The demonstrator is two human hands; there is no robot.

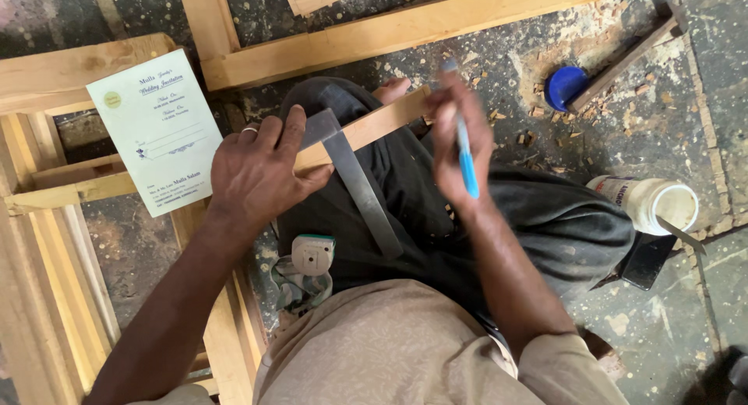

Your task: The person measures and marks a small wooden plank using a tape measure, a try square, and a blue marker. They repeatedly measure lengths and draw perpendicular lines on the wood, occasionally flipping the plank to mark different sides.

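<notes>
My left hand (261,171) presses flat on a metal try square (360,188) and on the narrow wooden strip (382,121) that lies across my lap. A ring shows on one finger. The square's blade runs down over my dark trousers. My right hand (461,144) is blurred and holds a blue pen (466,160) upright, close to the right end of the strip. A pale green printed card (160,128) lies on the strip's left part.
Wooden frame pieces (405,27) lie on the floor ahead and at the left (47,241). A blue lid (564,86) and a hammer (623,58) rest at upper right, a white jar (653,202) at right. A small tape measure (312,255) sits by my knee.
</notes>
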